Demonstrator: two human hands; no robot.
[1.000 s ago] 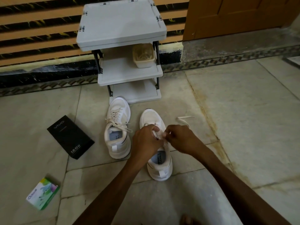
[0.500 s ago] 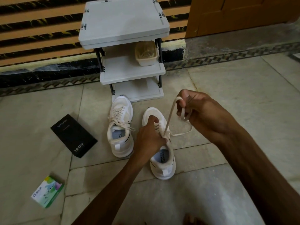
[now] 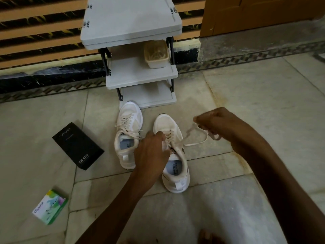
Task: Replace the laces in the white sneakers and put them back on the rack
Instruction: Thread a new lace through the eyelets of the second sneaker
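1. Pale marble-tile floor: wide bare stretch to the right of the shoes; a patterned border strip runs along the wall edge.
2. Brown wooden door: upper right corner, behind the border.
3. Grey plastic three-tier shoe rack: stands against the striped wall. Its bottom shelf front lies just beyond the shoe toes.
4. Nearer white mesh sneaker: upright on the floor, toe toward the rack, partly laced.
5. Farther white mesh sneaker: just beside it on the left, fully laced, its toe near the bottom shelf.
6. Left hand: fingers curled onto the laced throat of the nearer sneaker, gripping it.
7. Right hand: raised to the right of the shoe, closed round the lace end; blurred.
8. Black rectangular cardboard box: flat on the floor, left of the shoes, apart from them.
9. Beige translucent plastic tub: right end of the middle shelf.
10. Green-and-white small carton: lower left, well apart from the rest.
11. Cream flat lace: runs from the nearer sneaker's eyelets in a slack loop to the right hand.
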